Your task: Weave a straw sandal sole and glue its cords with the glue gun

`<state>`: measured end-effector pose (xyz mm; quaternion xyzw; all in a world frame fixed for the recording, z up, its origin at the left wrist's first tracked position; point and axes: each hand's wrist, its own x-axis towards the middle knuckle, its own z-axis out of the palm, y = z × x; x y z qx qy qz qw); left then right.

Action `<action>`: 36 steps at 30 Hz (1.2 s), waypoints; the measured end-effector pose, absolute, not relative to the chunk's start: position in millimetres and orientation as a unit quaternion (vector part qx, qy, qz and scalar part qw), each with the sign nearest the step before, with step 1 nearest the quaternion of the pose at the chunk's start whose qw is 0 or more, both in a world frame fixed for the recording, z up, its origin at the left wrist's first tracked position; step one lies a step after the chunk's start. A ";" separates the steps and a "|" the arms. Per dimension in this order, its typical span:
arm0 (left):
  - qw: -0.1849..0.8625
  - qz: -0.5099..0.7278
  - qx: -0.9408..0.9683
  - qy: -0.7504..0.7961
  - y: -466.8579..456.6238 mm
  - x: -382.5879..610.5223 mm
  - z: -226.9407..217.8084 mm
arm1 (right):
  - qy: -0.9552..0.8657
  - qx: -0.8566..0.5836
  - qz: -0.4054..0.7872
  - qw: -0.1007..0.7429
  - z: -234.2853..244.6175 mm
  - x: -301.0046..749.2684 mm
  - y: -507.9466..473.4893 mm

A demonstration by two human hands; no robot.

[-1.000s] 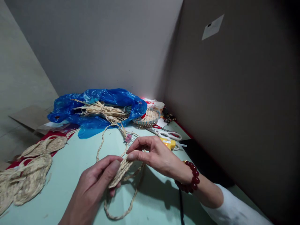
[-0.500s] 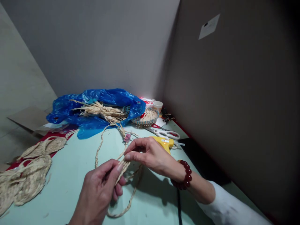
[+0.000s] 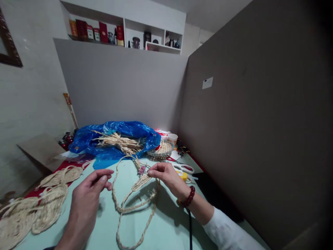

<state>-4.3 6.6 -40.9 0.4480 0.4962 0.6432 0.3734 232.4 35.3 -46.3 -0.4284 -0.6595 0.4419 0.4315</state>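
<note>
My right hand (image 3: 168, 176) pinches the far end of a small flat coil of braided straw cord (image 3: 140, 183) between thumb and fingertips. From that coil a long loose braid (image 3: 131, 210) loops down over the pale green table (image 3: 104, 222). To the left, apart from the cord, my left hand (image 3: 90, 194) is held in the air with its fingers loosely bent and nothing visible in them. A small pinkish clip (image 3: 142, 170) lies by the straw strands just beyond the coil. A yellow glue gun (image 3: 182, 175) is partly hidden behind my right hand.
Woven straw soles (image 3: 50, 208) lie at the left edge. At the back are a blue plastic bag (image 3: 125, 126) with a straw bundle (image 3: 117, 140), a round basket (image 3: 163, 149), a paper cup (image 3: 172, 139) and scissors (image 3: 186, 168). Grey partitions (image 3: 125, 86) stand behind and right.
My left hand has let go of the braided coil and moved left. My right hand still grips it. The view has tilted up, bringing shelves into sight.
</note>
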 end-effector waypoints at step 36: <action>0.544 0.501 0.476 0.475 -23.8 27.3 -22.5 | -0.616 -0.451 0.448 0.466 -47.1 240.0 33.1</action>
